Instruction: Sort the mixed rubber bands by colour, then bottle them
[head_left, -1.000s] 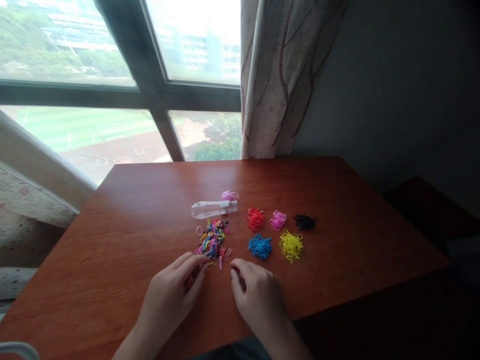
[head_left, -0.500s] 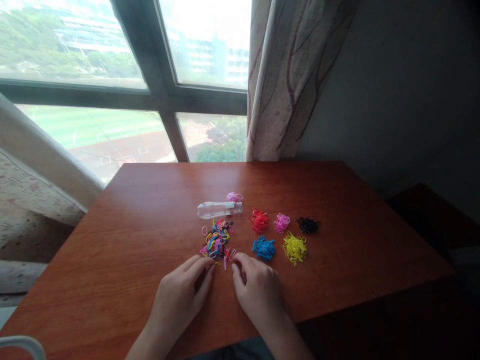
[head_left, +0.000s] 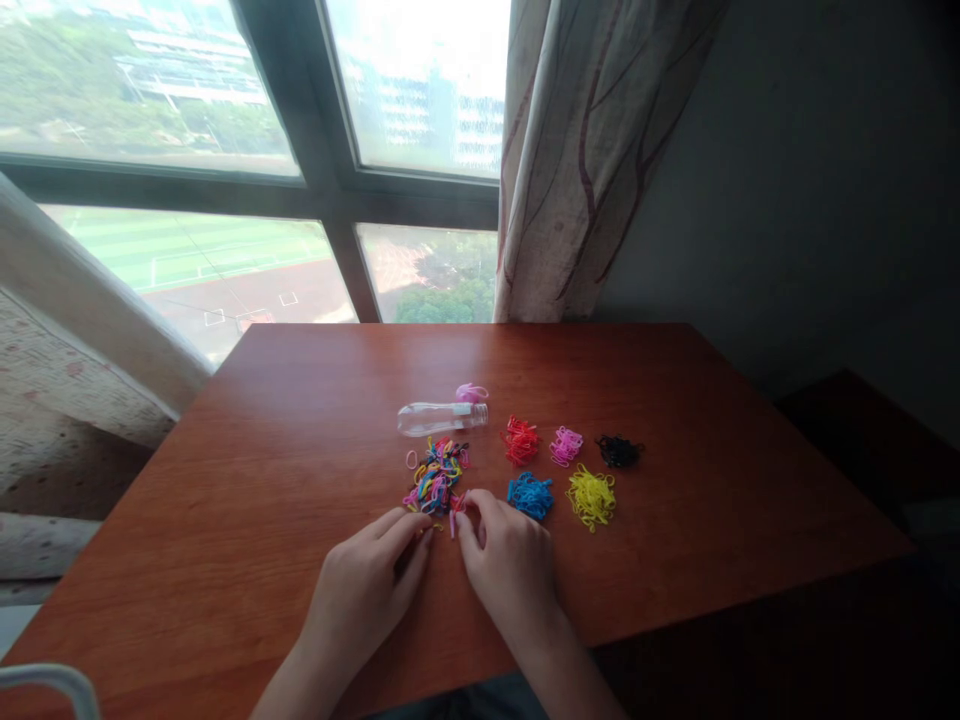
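Observation:
A mixed pile of small coloured rubber bands (head_left: pixel 436 480) lies on the wooden table in front of me. My left hand (head_left: pixel 369 568) rests at the pile's near edge, thumb and index finger drawn together; what they hold, if anything, is too small to make out. Just beyond those fingertips is a yellow rubber band (head_left: pixel 439 527). My right hand (head_left: pixel 508 562) pinches a pinkish rubber band (head_left: pixel 460 506) at the near right of the pile. A pink band (head_left: pixel 453 526) lies between the two hands.
Sorted heaps stand to the right: red (head_left: pixel 520 441), blue (head_left: pixel 530 496), pink (head_left: pixel 566 446), yellow (head_left: pixel 591 497) and black (head_left: pixel 619 451) bands. A clear plastic bottle (head_left: pixel 429 419) lies behind the pile, with a pink object (head_left: pixel 470 393) behind it. The table (head_left: pixel 675 560) meets the window.
My right hand has shifted slightly left toward the pile, its thumb and index finger closing on the pinkish rubber band there. The left hand stays nearly in place.

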